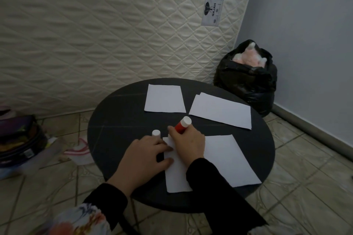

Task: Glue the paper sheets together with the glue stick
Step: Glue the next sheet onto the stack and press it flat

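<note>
- Glue stick (182,125): red cylindrical body with a white end pointing up and away from the person; the other end is hidden inside the hand, tilted down toward the paper.
- Cap (156,133): small white cylinder standing upright on the bench (114,129), just beyond the left hand's fingertips, apart from the stick.
- Near sheet (225,160): white paper lying flat on the near part of the round dark bench; a second edge showing at its upper left corner suggests another sheet beneath, but this cannot be confirmed.
- Far left sheet (164,98): single white sheet, flat, at the far side of the bench.
- Far right sheets (221,109): white paper at an angle, with a second edge showing at the far corner, so at least two sheets lie stacked.
- Right hand (188,142): fingers curled around the lower part of the glue stick, gripping it over the upper left corner of the near sheet. Whether the tip touches the paper cannot be told.
- Left hand (147,154): fingers (162,147) extended and spread, lying flat; fingertips and thumb rest on the left edge of the near sheet, holding nothing.
- Black plastic bag (248,86): stands on the floor beyond the bench, in the corner beside a quilted mattress (95,34); its mouth is open and pale pink and white soft material shows inside.
</note>
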